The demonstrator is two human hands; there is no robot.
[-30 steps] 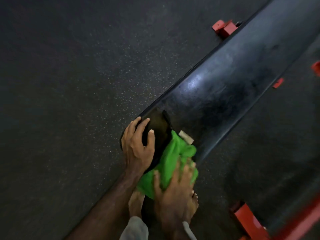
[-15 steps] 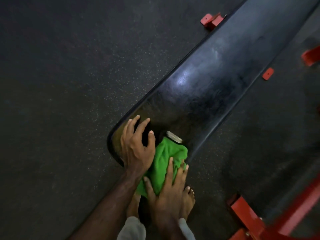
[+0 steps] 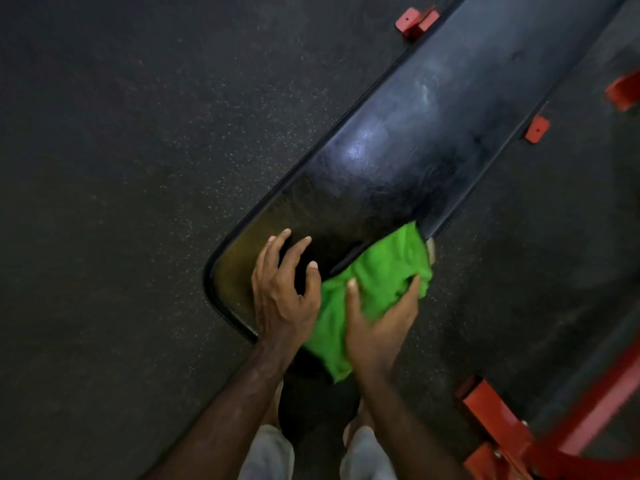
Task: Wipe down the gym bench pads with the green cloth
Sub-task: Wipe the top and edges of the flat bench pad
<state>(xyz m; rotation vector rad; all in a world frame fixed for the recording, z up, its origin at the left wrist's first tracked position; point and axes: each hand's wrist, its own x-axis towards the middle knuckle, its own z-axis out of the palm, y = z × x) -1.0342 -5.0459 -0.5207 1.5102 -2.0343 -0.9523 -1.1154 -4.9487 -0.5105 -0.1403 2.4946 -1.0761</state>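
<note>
A long black pad [image 3: 426,140] runs from its rounded end at 7 o'clock up toward 1 o'clock, over a dark speckled floor [image 3: 121,168]. Its surface shines with a pale glare near the middle.

The left hand [image 3: 282,292] rests on the rounded end of the pad, fingers spread and slightly bent, tips touching the surface; it grasps nothing. Just beside it, at its 3 o'clock, the right hand [image 3: 377,320] grips the cloth [image 3: 374,282], thumb on top and fingers curled round the far edge. The cloth is bright green and bunched, lying over the pad's near corner and its 4 o'clock edge, with one end hanging below the pad between the two forearms. A small pale tag shows at the cloth's upper right edge.

Red frame brackets [image 3: 415,20] stick out from under the pad at 12 o'clock and at 2 o'clock. A larger red frame [image 3: 519,434] sits on the floor at 5 o'clock. Light trouser legs [image 3: 270,455] show at 6 o'clock.
</note>
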